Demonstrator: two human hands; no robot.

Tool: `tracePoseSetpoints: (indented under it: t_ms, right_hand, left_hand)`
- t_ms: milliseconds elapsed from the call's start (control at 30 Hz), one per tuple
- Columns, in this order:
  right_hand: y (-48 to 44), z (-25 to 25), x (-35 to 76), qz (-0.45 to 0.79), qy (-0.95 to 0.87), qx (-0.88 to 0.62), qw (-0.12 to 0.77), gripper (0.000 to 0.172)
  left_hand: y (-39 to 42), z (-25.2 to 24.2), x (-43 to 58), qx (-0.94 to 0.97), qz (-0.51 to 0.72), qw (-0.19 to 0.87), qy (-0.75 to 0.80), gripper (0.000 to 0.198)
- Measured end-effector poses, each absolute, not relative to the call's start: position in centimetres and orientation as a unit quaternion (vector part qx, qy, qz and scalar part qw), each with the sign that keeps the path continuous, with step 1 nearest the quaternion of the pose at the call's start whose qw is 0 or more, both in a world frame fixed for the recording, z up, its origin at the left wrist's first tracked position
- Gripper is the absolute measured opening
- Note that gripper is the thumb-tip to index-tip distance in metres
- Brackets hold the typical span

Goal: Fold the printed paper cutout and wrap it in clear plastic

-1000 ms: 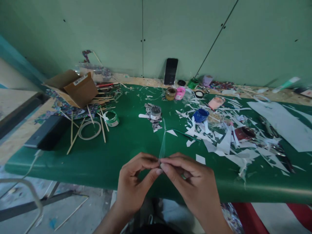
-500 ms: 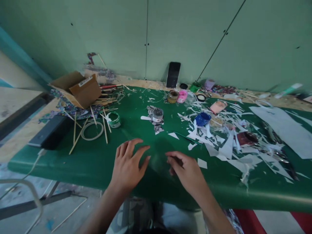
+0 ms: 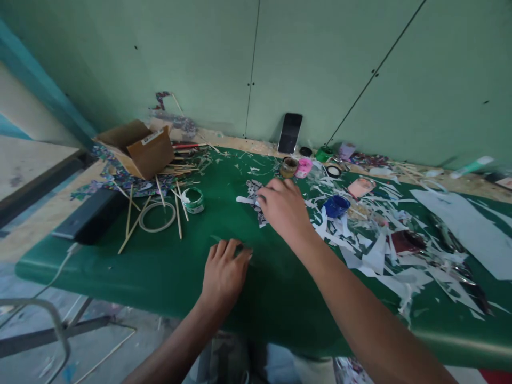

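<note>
My right hand [image 3: 286, 208] reaches over the patterned paper cutout [image 3: 253, 188], fingers curled round the small jar on it; the hand hides the jar. A white strip [image 3: 245, 200] sticks out left of the cutout. Lower down, my left hand [image 3: 226, 266] is over the green table cover, its fingers bent in towards the thumb. Whether anything is between them is too small to tell. The open jar of green paint [image 3: 193, 200] stands to the upper left of my left hand.
At the left are a cardboard box [image 3: 140, 149], wooden sticks [image 3: 178, 213], a clear ring [image 3: 157, 216] and a dark device [image 3: 90, 216] with a cable. A phone [image 3: 290, 132] leans on the wall. Paper scraps [image 3: 376, 253] surround the blue jar [image 3: 336, 206] and dark red jar [image 3: 406, 241].
My right hand has moved forward and left onto the small jar, covering it. My left hand has shifted slightly right and its fingers have curled in. The view has tilted slightly.
</note>
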State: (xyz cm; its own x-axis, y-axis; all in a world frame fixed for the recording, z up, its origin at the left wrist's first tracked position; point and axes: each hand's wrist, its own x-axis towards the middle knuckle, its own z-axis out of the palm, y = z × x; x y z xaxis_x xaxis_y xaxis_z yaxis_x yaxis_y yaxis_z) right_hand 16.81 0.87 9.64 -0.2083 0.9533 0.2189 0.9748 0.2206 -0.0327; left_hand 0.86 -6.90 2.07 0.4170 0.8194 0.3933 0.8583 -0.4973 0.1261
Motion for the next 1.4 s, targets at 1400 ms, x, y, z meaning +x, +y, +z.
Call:
tracePoseSetpoints:
  t_ms: [1400]
  right_hand:
    - [-10.1, 0.9, 21.5, 0.154, -0.799, -0.434, 0.387, 0.022]
  left_hand:
    - [-4.2, 2.3, 0.3, -0.897, -0.138, -0.127, -0.400, 0.029]
